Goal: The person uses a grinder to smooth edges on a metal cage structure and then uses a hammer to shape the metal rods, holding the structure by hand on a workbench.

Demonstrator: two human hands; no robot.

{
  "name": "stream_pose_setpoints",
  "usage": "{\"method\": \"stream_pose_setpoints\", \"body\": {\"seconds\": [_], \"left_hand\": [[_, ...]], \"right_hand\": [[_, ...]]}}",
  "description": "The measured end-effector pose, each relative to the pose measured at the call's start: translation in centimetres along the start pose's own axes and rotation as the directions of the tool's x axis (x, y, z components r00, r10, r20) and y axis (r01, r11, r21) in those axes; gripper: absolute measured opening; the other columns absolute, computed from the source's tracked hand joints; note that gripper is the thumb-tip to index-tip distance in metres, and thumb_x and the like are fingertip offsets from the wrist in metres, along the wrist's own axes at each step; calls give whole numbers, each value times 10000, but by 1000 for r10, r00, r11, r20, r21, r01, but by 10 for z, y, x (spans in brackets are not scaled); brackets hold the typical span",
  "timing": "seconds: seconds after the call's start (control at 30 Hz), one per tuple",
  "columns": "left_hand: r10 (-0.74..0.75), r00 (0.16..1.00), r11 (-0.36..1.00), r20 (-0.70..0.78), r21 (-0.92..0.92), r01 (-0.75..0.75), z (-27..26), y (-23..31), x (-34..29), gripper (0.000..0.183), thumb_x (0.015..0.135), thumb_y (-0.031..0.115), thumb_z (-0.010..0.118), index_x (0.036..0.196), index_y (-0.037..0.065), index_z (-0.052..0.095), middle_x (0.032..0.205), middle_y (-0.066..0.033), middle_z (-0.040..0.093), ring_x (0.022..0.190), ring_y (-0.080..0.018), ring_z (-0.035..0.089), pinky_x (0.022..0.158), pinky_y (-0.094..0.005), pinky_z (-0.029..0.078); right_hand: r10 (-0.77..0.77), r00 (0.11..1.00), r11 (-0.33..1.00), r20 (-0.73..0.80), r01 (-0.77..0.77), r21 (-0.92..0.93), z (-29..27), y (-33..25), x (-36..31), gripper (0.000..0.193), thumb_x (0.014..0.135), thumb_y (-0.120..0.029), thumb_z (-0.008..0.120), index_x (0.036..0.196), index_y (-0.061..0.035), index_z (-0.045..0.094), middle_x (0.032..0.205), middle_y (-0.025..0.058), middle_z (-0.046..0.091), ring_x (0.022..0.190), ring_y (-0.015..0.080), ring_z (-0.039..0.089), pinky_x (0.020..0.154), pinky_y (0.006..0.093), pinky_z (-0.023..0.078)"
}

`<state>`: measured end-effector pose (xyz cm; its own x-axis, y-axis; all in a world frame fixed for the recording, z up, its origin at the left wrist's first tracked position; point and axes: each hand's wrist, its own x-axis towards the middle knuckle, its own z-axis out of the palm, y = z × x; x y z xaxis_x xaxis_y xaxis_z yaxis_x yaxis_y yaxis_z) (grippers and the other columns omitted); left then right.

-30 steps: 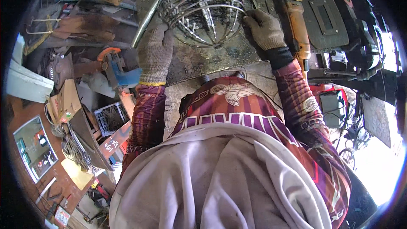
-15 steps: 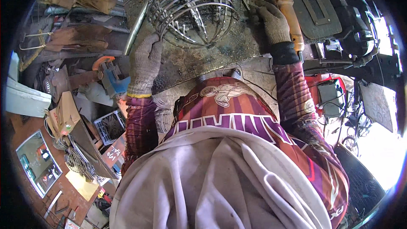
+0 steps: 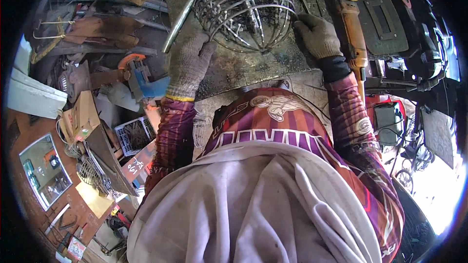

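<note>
A dome-shaped cage of bent metal rods [image 3: 251, 1], with rough weld spots along its ribs, rests on the dark metal bench top [image 3: 239, 70]. My left hand [image 3: 191, 61], in a grey knitted glove, is beside the cage's near left side. Its thumb stands apart and its fingers stretch forward between the cage and a shiny metal tube [image 3: 179, 22]; the fingertips are hard to make out. On the other side, my right hand [image 3: 319, 37], gloved too, has its fingertips at the cage's right edge. Thumb and fingers are apart there; whether they touch the rods I cannot tell.
An angle grinder with an orange body [image 3: 353, 29] and yellow disc lies right of my right hand, beside a dark welding mask [image 3: 382, 22]. Left of the bench are a blue vise-like tool [image 3: 146, 83], a white crate [image 3: 132, 135] and a cardboard box [image 3: 84, 116].
My right hand has shifted from the bench surface to the cage's right edge. My left hand has moved forward along the cage's left side. The whole view has shifted slightly.
</note>
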<state>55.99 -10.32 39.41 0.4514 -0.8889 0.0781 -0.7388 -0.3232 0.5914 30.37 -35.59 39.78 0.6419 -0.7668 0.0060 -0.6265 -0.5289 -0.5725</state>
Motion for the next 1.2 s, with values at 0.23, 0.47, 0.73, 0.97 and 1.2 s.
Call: {"method": "stream_pose_setpoints", "body": {"seconds": [0.23, 0.47, 0.73, 0.97, 1.2], "left_hand": [[-103, 991, 992, -87, -79, 96, 17, -4, -2, 300, 995, 280, 707, 1134, 15, 688, 1083, -190, 721, 1001, -342, 711, 887, -417, 543], [0, 985, 1000, -173, 18, 3, 24, -8, -4, 330, 989, 299, 720, 1157, 16, 698, 1123, -197, 728, 1049, -361, 713, 915, -417, 543], [-49, 984, 999, -171, -24, 45, 25, -2, -4, 314, 983, 348, 692, 1129, 73, 735, 997, -186, 746, 913, -362, 733, 796, -436, 564], [61, 968, 989, -244, 146, -26, 8, 8, -4, 236, 981, 308, 688, 1023, 86, 758, 925, -161, 743, 858, -379, 713, 776, -464, 558], [172, 915, 982, -364, -4, -187, 37, 19, 12, 234, 953, 276, 698, 983, 49, 747, 889, -191, 724, 810, -394, 698, 760, -453, 555]], "right_hand": [[0, 999, 999, -54, -2, -41, 5, 4, -4, 357, 959, -374, 667, 1171, -105, 769, 1149, 214, 734, 1080, 411, 696, 942, 467, 552], [-74, 989, 996, -126, 68, -52, 9, 11, -4, 338, 944, -347, 681, 1150, -95, 772, 1150, 240, 720, 1052, 439, 688, 930, 491, 549], [-84, 984, 996, -156, 84, -2, 9, 5, -15, 294, 958, -325, 667, 1093, -80, 760, 1030, 248, 730, 984, 445, 696, 873, 508, 555], [-244, 927, 969, -285, 225, -98, 9, -5, -15, 276, 964, -324, 631, 1006, -85, 762, 938, 216, 723, 853, 423, 682, 777, 532, 535], [-160, 977, 986, -139, 152, -66, 13, 38, -15, 337, 996, -353, 603, 1183, -106, 736, 1091, 222, 728, 1024, 420, 687, 907, 531, 539]]}}
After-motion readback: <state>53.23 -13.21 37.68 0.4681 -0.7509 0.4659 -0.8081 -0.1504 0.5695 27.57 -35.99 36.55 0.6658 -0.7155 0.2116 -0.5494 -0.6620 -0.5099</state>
